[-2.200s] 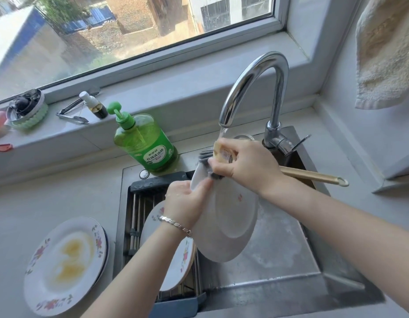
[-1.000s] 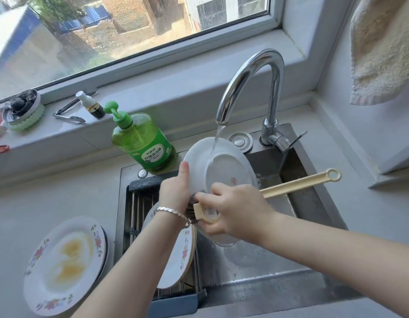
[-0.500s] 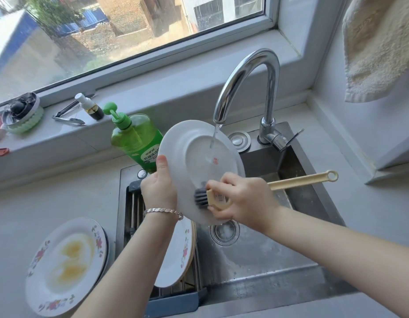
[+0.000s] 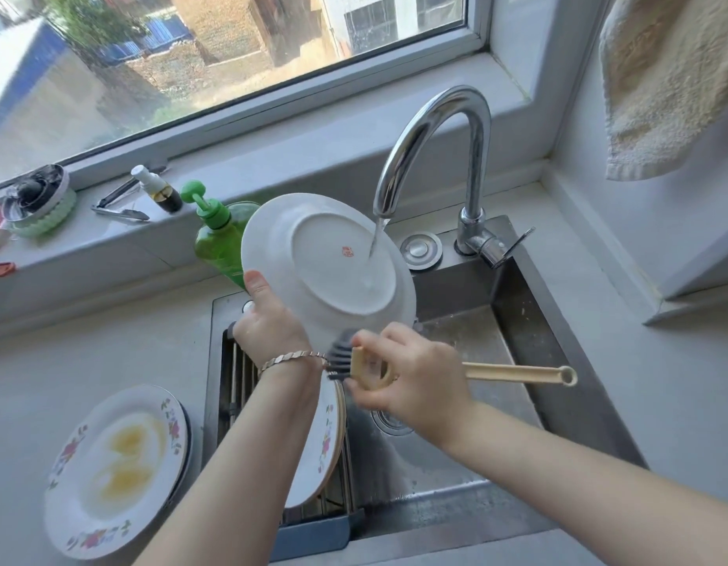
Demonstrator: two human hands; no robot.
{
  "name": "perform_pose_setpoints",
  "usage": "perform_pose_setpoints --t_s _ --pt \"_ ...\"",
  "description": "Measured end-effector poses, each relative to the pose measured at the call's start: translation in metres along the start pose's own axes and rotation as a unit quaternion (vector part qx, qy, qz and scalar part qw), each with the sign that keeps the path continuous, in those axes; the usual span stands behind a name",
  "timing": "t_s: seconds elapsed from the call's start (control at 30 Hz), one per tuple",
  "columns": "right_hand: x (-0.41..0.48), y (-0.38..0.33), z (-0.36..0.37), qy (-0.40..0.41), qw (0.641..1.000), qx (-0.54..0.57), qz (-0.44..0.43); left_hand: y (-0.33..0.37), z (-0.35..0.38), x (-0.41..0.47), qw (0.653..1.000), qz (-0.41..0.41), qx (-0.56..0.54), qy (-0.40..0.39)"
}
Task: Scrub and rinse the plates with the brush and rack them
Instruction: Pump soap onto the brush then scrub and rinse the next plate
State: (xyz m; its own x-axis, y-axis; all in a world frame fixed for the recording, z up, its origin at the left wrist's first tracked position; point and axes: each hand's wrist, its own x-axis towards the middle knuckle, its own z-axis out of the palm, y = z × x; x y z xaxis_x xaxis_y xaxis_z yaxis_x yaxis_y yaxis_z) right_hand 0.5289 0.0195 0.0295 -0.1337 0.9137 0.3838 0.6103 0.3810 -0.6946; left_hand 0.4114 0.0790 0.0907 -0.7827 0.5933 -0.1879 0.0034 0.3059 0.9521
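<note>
Over sink (image 4: 530, 320): left hand (image 4: 268, 326) grips wet plate (image 4: 325, 263) rim under tap (image 4: 436, 112) stream; right hand (image 4: 415, 379) clenches brush (image 4: 515, 372). Risk: one-handed hold on slippery plate, may drop and chip.

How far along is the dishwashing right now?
Done: one floral plate stands in the rack. In hand: the left hand holds a white plate, underside showing, under the running tap, while the right hand grips the brush at its lower rim. Left: a yellow-stained plate on the counter, apparently atop another, then racking this one.
</note>
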Motion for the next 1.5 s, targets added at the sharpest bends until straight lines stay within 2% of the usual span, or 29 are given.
perform_pose_setpoints --t_s 0.03,0.07,0.13,0.17,0.23,0.33,0.37,0.4,0.53,0.63,0.73,0.83,0.93,1.0,1.07,1.1,1.17,1.2,1.23,1.27,1.33,1.4,1.5 --pt "-0.001 -0.002 0.002 -0.004 1.0 0.004 -0.008 -0.001 0.0 -0.001 1.0 -0.004 -0.008 0.003" --pt "0.003 0.001 0.0 -0.001 1.0 0.009 0.02 -0.003 0.0 -0.001 1.0 -0.006 -0.015 0.006" --pt "0.016 0.016 -0.012 0.001 0.991 0.01 0.136 -0.002 -0.003 -0.003 1.0 -0.003 -0.023 0.015" --pt "0.019 0.024 -0.013 0.003 0.987 0.004 0.161 -0.002 -0.004 -0.005 1.0 -0.001 -0.023 0.019" --pt "0.018 0.018 -0.013 0.013 0.992 -0.006 0.128 -0.001 -0.005 -0.005 1.0 -0.001 -0.012 0.022" --pt "0.0 -0.008 -0.002 -0.032 0.999 0.009 0.015 0.0 -0.005 -0.002 1.0 -0.019 0.011 0.009" --pt "-0.005 -0.007 0.0 -0.036 0.999 0.024 0.009 0.0 -0.006 -0.001 0.999 -0.026 0.023 -0.001" --pt "-0.006 0.0 -0.002 -0.029 0.998 0.042 0.034 0.001 -0.007 0.0 0.999 -0.027 0.029 -0.013" --pt "0.007 0.054 -0.014 -0.012 0.964 0.103 0.245 0.008 -0.014 0.005 0.996 0.051 0.048 -0.056" --pt "0.035 0.083 -0.016 -0.007 0.946 0.129 0.298 0.006 -0.021 0.008 0.989 0.079 0.081 -0.097" --pt "0.073 0.094 -0.024 -0.042 0.928 0.14 0.344 -0.005 -0.025 0.008 0.976 0.094 0.112 -0.161" --pt "0.102 0.089 -0.03 -0.076 0.926 0.148 0.339 -0.02 -0.026 0.007 0.958 0.106 0.133 -0.23" --pt "0.107 0.066 -0.031 -0.11 0.945 0.1 0.29 -0.028 -0.023 0.007 0.952 0.071 0.13 -0.268" --pt "0.099 0.06 -0.031 -0.155 0.941 0.093 0.286 -0.028 -0.022 0.008 0.943 0.058 0.152 -0.292" --pt "0.086 0.06 -0.036 -0.21 0.903 0.134 0.351 -0.027 -0.022 0.005 0.918 0.089 0.208 -0.326" --pt "0.081 0.061 -0.041 -0.213 0.866 0.193 0.41 -0.028 -0.021 0.001 0.901 0.11 0.236 -0.347" --pt "0.073 0.064 -0.05 -0.181 0.771 0.333 0.512 -0.029 -0.018 -0.008 0.858 0.158 0.3 -0.386" --pt "0.069 0.064 -0.054 -0.16 0.733 0.378 0.543 -0.031 -0.014 -0.014 0.832 0.184 0.339 -0.399" --pt "0.066 0.064 -0.057 -0.148 0.714 0.397 0.557 -0.032 -0.009 -0.021 0.801 0.213 0.382 -0.409" --pt "0.064 0.064 -0.058 -0.143 0.709 0.398 0.565 -0.033 -0.003 -0.029 0.769 0.243 0.42 -0.416" --pt "0.06 0.063 -0.058 -0.14 0.735 0.343 0.568 -0.037 0.009 -0.045 0.728 0.28 0.46 -0.425" --pt "0.055 0.062 -0.061 -0.136 0.755 0.284 0.575 -0.041 0.017 -0.06 0.707 0.298 0.474 -0.431" --pt "0.046 0.062 -0.065 -0.165 0.739 0.261 0.599 -0.048 0.024 -0.077 0.68 0.352 0.477 -0.432"
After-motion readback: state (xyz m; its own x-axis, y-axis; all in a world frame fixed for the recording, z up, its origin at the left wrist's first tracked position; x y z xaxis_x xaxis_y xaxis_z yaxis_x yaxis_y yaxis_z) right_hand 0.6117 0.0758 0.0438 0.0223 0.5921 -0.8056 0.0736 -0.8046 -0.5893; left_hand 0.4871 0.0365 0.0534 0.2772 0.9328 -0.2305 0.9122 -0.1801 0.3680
